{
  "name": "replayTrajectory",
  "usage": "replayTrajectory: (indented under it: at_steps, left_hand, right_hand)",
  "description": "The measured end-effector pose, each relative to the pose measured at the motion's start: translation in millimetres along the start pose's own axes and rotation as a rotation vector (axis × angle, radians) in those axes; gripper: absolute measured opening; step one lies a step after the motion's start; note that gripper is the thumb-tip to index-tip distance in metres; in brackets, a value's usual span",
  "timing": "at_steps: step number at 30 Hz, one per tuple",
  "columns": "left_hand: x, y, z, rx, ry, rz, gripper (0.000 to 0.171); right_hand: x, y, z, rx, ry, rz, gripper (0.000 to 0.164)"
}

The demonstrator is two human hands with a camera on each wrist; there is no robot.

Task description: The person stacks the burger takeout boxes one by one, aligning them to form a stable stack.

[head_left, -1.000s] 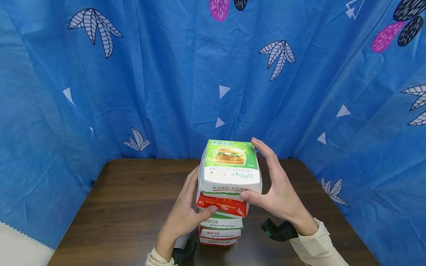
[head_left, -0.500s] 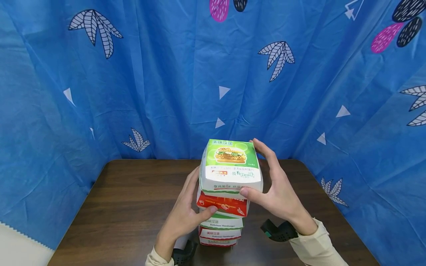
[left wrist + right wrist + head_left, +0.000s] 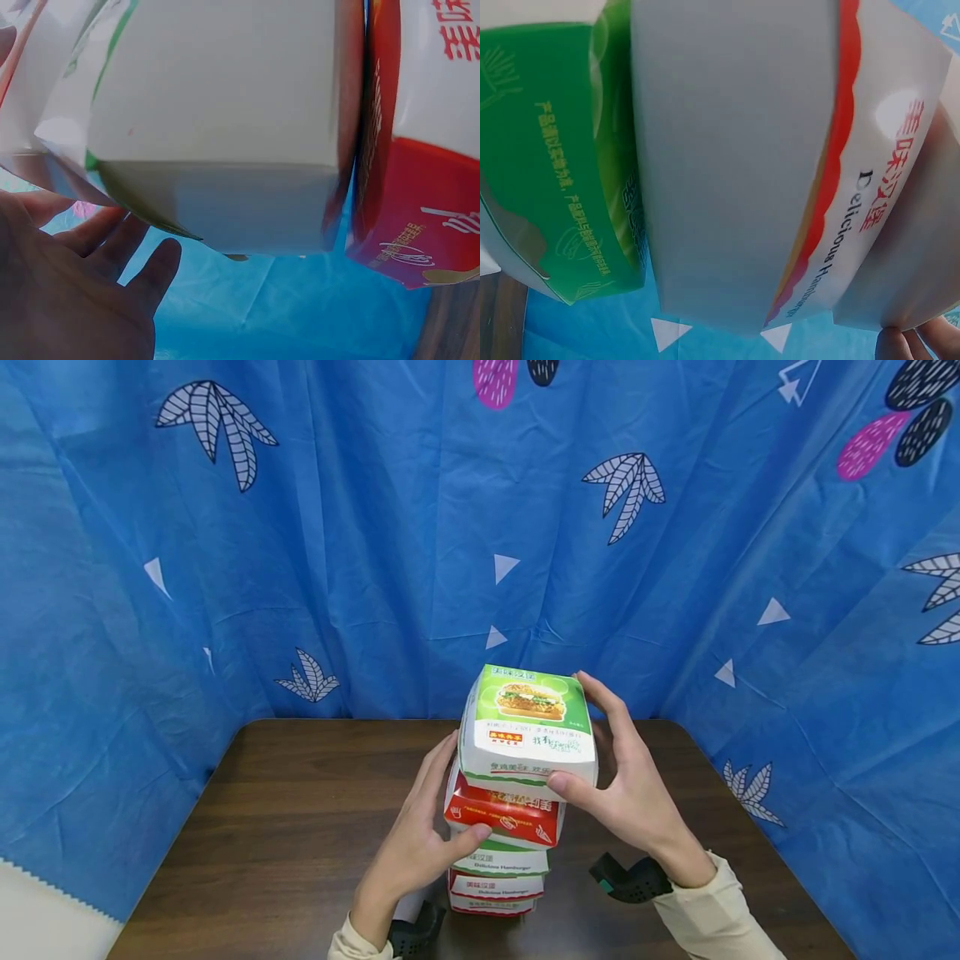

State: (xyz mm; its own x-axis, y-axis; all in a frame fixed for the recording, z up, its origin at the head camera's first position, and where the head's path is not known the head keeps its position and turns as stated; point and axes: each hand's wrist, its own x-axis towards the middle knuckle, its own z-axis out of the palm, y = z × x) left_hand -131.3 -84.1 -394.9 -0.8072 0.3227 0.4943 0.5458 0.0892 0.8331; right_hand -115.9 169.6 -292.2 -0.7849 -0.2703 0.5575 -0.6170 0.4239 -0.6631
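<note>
Several paper hamburger boxes are stacked in the head view. My right hand [image 3: 633, 793] grips the top green-and-white hamburger box [image 3: 528, 722], thumb at the front and fingers at the far right side. That box sits turned and shifted right over the red hamburger box [image 3: 502, 814]; whether they touch cannot be told. My left hand [image 3: 416, 852] holds the red box, thumb on its front and fingers along its left side. Below are a green-edged box [image 3: 502, 862] and a red-edged box [image 3: 498, 887]. In the left wrist view, fingers [image 3: 154, 274] of my left hand reach beside the stack.
The stack stands near the front of the dark wooden table [image 3: 300, 818]. A blue patterned curtain [image 3: 375, 527] closes off the back and sides. Black wrist cameras [image 3: 630, 878] are strapped to both wrists. A white object shows partly behind the left wrist.
My right hand has shifted the top box slightly up and to the right, turning it a little. More of the red box's front shows. The left hand has stayed in place.
</note>
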Motion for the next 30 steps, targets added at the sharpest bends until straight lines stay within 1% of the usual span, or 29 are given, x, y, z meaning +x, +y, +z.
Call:
replayTrajectory:
  at_steps: [2,7,12,19,23,30]
  left_hand:
    - [0.8,0.6,0.0,-0.023,-0.005,0.001,0.097]
    - [1.2,0.9,0.6,-0.045,-0.003,0.006,0.097]
    - [1.6,-1.0,1.5,-0.054,-0.007,0.016,0.095]
    - [1.8,-4.0,1.6,-0.038,-0.007,0.025,0.094]
    - [1.5,-2.5,1.3,-0.044,-0.008,0.023,0.095]
    - [-0.2,0.3,0.2,-0.057,-0.006,0.008,0.095]
  right_hand:
    - [0.0,-0.6,0.2,-0.003,-0.015,0.013,0.102]
    - [0.7,-4.2,0.8,-0.006,-0.037,0.023,0.103]
    - [0.8,-4.9,1.5,-0.005,-0.048,0.008,0.105]
    - [0.6,-6.1,0.9,-0.033,-0.044,-0.005,0.11]
    - [0.4,-5.5,0.4,-0.019,-0.044,-0.026,0.111]
    - [-0.4,-4.4,0.8,-0.016,-0.05,-0.033,0.113]
